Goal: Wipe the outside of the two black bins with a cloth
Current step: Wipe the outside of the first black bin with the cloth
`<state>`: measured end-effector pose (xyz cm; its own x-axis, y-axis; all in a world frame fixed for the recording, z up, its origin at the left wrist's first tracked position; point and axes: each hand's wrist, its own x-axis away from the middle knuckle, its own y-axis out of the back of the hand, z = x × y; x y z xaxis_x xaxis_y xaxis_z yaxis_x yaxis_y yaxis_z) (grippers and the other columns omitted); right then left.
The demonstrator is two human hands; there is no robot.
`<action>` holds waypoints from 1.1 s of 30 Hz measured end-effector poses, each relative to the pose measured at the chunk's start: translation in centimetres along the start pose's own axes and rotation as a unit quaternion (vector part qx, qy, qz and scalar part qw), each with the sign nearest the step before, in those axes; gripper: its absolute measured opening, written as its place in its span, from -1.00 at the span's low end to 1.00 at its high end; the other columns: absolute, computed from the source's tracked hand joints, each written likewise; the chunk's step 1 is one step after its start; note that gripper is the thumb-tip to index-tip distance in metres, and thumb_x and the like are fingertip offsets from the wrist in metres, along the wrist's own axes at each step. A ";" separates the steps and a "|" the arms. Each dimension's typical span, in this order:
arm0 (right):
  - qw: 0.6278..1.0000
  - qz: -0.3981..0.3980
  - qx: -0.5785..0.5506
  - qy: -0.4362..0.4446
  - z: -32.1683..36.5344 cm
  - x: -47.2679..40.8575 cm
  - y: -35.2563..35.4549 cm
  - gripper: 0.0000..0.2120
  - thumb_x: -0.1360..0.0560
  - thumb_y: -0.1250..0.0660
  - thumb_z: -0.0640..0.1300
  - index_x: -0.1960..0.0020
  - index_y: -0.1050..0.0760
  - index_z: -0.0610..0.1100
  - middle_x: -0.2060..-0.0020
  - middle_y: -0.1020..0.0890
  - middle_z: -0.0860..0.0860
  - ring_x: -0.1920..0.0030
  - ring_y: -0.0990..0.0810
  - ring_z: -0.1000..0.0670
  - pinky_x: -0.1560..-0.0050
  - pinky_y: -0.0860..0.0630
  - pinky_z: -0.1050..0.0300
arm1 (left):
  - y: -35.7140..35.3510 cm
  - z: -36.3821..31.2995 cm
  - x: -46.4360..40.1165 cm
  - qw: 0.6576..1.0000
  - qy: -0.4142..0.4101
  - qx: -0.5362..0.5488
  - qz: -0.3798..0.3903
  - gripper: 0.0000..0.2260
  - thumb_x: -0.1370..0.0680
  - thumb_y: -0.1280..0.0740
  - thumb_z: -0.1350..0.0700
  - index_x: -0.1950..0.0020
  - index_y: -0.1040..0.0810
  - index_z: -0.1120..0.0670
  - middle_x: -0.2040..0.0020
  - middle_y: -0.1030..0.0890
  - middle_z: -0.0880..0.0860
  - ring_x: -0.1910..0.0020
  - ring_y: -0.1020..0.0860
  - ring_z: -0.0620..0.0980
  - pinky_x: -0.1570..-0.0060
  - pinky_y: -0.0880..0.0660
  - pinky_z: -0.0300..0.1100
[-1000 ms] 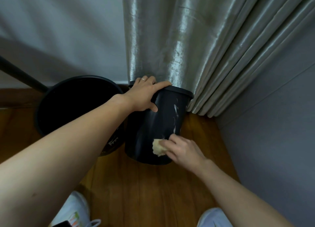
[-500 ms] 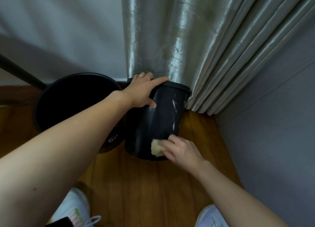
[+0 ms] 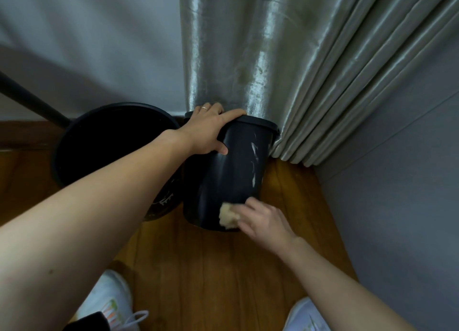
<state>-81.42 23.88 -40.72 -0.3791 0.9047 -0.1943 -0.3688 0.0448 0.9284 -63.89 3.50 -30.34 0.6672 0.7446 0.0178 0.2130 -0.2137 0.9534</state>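
Cloth (image 3: 228, 215) unmoved, half hidden under right hand (image 3: 267, 222).

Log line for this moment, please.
wiping smaller bin | left hand grips rim | right hand presses cloth low on side | white smears remain above

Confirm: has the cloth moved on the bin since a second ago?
Yes: the cloth slid slightly down the bin, farther below its white streaks.

Two black bins (image 3: 231, 181) on wooden floor (image 3: 211, 268)
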 end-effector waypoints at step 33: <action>0.997 -0.002 0.053 0.047 -1.3 -2.2 2.5 -0.72 -0.51 -0.37 -0.07 -0.21 -0.53 -0.07 0.08 -0.54 -0.03 0.18 -0.56 0.01 0.33 -0.59 0.11 | 0.5 -1.3 -0.4 0.997 0.035 0.061 0.015 -0.13 -0.33 -0.56 -0.02 -0.50 -0.15 -0.31 -0.09 -0.30 -0.01 -0.28 -0.26 0.13 -0.38 -0.10 0.19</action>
<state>-82.64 21.45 -38.42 -0.4574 0.8611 -0.2219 -0.2802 0.0973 0.9550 -65.03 3.92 -29.51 0.6247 0.7777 0.0701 0.2828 -0.3089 0.9081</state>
